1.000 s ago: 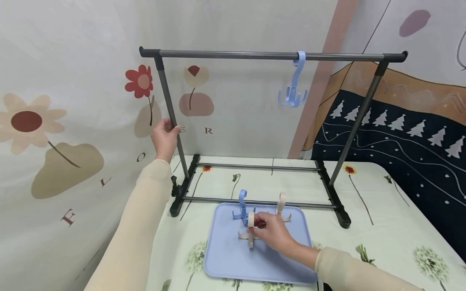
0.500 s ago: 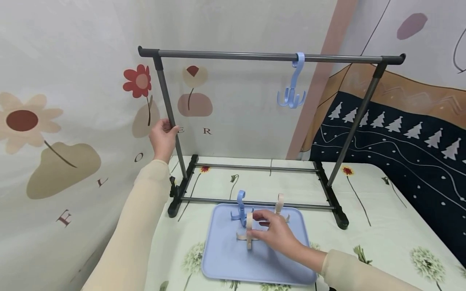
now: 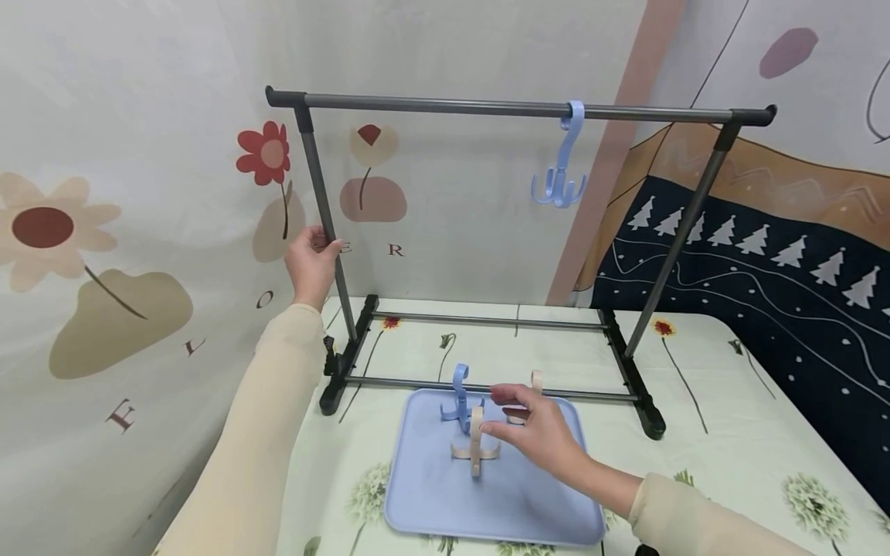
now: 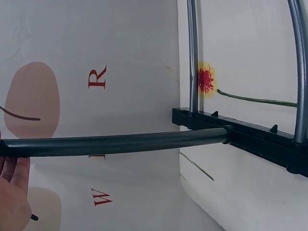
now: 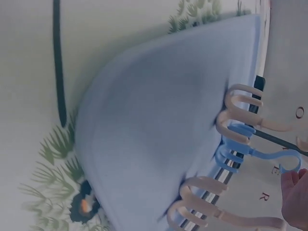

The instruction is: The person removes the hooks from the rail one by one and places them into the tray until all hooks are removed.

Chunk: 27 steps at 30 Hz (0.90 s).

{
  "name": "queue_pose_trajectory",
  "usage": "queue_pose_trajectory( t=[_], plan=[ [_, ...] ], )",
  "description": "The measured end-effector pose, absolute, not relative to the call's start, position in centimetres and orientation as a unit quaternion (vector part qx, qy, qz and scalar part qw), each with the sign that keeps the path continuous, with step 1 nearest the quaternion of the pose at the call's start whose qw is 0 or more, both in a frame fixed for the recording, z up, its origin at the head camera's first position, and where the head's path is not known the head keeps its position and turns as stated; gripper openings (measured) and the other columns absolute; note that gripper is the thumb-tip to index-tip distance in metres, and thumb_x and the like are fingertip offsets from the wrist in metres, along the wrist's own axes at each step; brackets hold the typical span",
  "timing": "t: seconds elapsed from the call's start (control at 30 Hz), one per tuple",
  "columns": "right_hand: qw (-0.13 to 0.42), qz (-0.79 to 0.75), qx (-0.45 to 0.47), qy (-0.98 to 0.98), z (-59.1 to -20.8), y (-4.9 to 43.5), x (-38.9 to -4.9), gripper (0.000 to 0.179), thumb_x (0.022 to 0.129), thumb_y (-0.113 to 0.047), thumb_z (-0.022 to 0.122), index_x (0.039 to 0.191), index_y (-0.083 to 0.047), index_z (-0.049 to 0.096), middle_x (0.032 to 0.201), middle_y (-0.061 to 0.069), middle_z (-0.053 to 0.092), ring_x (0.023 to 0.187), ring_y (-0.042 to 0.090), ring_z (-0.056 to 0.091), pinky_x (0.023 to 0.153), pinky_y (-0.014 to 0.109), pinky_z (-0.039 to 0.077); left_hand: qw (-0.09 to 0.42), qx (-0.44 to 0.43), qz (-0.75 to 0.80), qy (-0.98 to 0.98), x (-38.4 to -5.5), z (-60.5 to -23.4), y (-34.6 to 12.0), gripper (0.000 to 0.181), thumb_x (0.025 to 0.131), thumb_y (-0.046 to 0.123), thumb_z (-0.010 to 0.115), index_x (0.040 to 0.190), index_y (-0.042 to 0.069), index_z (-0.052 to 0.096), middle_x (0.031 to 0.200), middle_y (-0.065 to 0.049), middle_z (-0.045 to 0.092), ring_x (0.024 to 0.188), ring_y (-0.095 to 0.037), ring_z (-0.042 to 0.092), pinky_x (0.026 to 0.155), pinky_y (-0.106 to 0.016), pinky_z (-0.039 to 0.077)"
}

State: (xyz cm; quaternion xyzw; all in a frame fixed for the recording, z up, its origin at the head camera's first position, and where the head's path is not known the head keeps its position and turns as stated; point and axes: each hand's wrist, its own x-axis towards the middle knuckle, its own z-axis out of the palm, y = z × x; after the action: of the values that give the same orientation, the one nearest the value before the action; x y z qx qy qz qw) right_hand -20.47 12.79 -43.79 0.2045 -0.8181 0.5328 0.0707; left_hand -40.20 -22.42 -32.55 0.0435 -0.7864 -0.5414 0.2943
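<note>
My left hand (image 3: 310, 266) holds the left post (image 3: 321, 185) of a dark metal clothes rack, thumb in front and fingers behind; in the left wrist view only part of the hand (image 4: 14, 192) shows. My right hand (image 3: 538, 428) hovers over a light blue tray (image 3: 438, 506), its thumb and fingers spread apart around nothing. Just left of its thumb, a beige multi-prong hook (image 3: 476, 448) stands upright on the tray. Behind it stands a blue hook (image 3: 460, 398). Another beige hook (image 3: 536, 381) is mostly hidden by the right hand.
A blue hook (image 3: 559, 166) hangs from the rack's top bar (image 3: 431, 106), right of centre. The rack's black feet (image 3: 636, 386) rest on a flower-print tablecloth (image 3: 751, 463), just behind the tray. Printed cloth (image 3: 445, 201) covers the wall.
My right hand has let go of the front beige hook and shifted slightly up and to the right, its fingers parting. The hook stays standing. My left hand keeps its hold on the post.
</note>
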Motion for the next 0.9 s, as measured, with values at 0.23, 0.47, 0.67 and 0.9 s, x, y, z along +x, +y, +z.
queue_pose_trajectory(
  t=[0.23, 0.47, 0.67, 0.9],
  plan=[
    [0.087, 0.535, 0.187, -0.819, -42.4, 13.2, -21.0, 0.049, 0.081, -0.019, 0.083, 0.124, -0.007, 0.065, 0.115, 0.006, 0.068, 0.11, 0.026, 0.065, 0.091, 0.03, 0.053, 0.288, 0.041, -0.546, -0.785, -40.0, -32.3, -22.4, 0.028, 0.096, 0.016, 0.067, 0.12, 0.003, 0.062, 0.117, -0.011, 0.066, 0.109, -0.022, 0.063, 0.093, -0.037, 0.048],
    [0.112, 0.555, 0.182, -0.804, -40.4, 13.9, -22.0, 0.044, 0.085, -0.018, 0.08, 0.124, -0.005, 0.064, 0.119, 0.01, 0.066, 0.11, 0.025, 0.065, 0.088, 0.027, 0.053, 0.293, 0.034, -0.552, -0.78, -40.1, -32.3, -22.4, 0.027, 0.095, 0.014, 0.068, 0.119, 0.002, 0.062, 0.115, -0.012, 0.066, 0.108, -0.022, 0.063, 0.094, -0.037, 0.048],
    [0.153, 0.551, 0.168, -0.803, -38.4, 14.7, -23.7, 0.039, 0.089, -0.021, 0.076, 0.123, -0.004, 0.064, 0.119, 0.011, 0.066, 0.113, 0.026, 0.063, 0.09, 0.023, 0.052, 0.29, 0.035, -0.547, -0.785, -40.1, -32.4, -22.5, 0.028, 0.095, 0.015, 0.067, 0.12, 0.002, 0.062, 0.116, -0.011, 0.067, 0.109, -0.022, 0.063, 0.094, -0.036, 0.048],
    [0.212, 0.536, 0.146, -0.804, -35.8, 15.8, -25.5, 0.036, 0.091, -0.019, 0.074, 0.121, -0.001, 0.064, 0.117, 0.014, 0.068, 0.11, 0.026, 0.065, 0.085, 0.017, 0.051, 0.284, 0.036, -0.545, -0.788, -40.1, -32.6, -22.7, 0.029, 0.096, 0.018, 0.067, 0.12, 0.003, 0.062, 0.115, -0.01, 0.067, 0.107, -0.019, 0.062, 0.092, -0.034, 0.048]
  ],
)
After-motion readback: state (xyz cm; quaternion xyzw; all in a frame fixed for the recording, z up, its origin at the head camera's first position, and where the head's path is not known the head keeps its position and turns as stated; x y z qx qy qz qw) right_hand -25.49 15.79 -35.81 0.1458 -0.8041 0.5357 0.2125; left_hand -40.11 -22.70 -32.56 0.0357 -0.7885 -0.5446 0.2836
